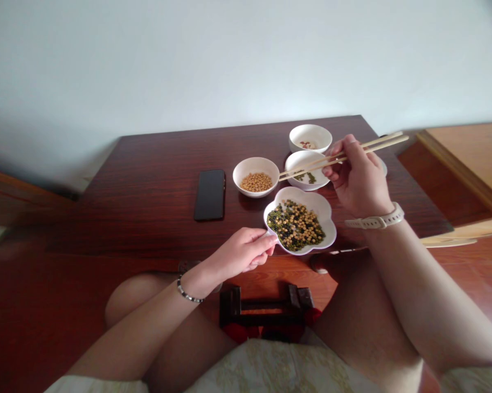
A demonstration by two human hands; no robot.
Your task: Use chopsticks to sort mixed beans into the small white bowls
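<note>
The chopsticks [377, 143] point left and a little toward the person, their long sides slanting over the bowl of green beans [307, 185]. The right hand [358, 177] has its fingers closed around them, nearer their back ends. The left hand's [252, 250] fingers pinch the flower dish's [330, 221] handle. The phone [209, 195] lies left of the yellow bean bowl [256, 162].

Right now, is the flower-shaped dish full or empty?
Neither: the flower-shaped dish is partly filled. Mixed beans spread over its bottom, with bare white wall showing toward the rim.
</note>
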